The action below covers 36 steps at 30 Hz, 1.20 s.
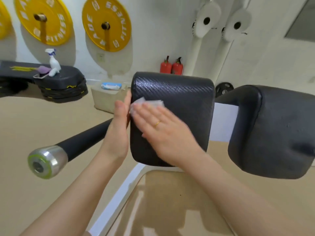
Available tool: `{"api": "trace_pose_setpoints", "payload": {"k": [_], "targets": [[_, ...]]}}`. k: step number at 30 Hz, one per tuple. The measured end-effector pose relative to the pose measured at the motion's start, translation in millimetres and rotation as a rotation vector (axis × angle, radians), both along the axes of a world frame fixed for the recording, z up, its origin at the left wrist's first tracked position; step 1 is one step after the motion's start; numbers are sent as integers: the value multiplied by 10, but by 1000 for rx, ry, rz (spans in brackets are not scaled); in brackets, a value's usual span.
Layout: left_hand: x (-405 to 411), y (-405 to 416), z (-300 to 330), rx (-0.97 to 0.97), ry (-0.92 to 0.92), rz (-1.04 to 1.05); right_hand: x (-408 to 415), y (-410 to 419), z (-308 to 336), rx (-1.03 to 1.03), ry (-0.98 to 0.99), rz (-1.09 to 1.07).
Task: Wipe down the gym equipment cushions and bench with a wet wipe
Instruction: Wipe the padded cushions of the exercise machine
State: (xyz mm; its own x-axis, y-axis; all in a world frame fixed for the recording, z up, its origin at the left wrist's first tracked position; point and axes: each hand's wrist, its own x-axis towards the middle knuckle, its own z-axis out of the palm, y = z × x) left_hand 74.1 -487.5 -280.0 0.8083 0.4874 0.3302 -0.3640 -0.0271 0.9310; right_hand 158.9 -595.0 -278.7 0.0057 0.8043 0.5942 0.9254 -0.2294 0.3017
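A black textured cushion (184, 101) stands in the middle of the view on the machine. My right hand (163, 130) lies flat on its face, fingers straight, pressing a white wet wipe (146, 103) against the cushion's upper left part. My left hand (117, 126) rests with straight fingers against the cushion's left edge. A second black cushion (276, 130) sits to the right, joined by a white bar (223, 121). A tan seat pad (170, 201) lies below my forearms.
A black handle with a silver end cap (48, 160) juts out at left. A wipe packet (111, 86) lies on a beige box (105, 101). A spray bottle (53, 61) stands on stacked black steps. Yellow weight plates and two red extinguishers (171, 67) line the wall.
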Motion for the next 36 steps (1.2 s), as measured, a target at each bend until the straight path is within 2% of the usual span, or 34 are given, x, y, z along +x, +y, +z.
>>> {"api": "trace_pose_setpoints", "payload": {"k": [5,9,13,18,20,23,27,32,34,36], "targets": [[-12,-98,18,86,-38,-17,342,-131,347,185,135,-293],[22,-42,-57,159,17,85,90,-122,71,110,68,-139],[26,-11,-86,80,57,51,-135,-302,-419,-43,-67,-53],[62,-90,-117,238,108,148,-98,-451,-522,-133,-156,-6],[69,-148,-121,284,106,200,42,-471,-357,-56,-111,-44],[66,-180,-102,241,102,198,289,-476,-25,150,-6,-208],[63,-230,-77,250,142,226,334,-437,76,230,61,-298],[42,-144,-120,436,194,182,153,-652,-411,21,-41,-60],[31,-139,-120,486,221,178,128,-787,-584,-96,-122,-13],[33,-155,-129,531,242,216,201,-848,-585,-118,-161,2]]}}
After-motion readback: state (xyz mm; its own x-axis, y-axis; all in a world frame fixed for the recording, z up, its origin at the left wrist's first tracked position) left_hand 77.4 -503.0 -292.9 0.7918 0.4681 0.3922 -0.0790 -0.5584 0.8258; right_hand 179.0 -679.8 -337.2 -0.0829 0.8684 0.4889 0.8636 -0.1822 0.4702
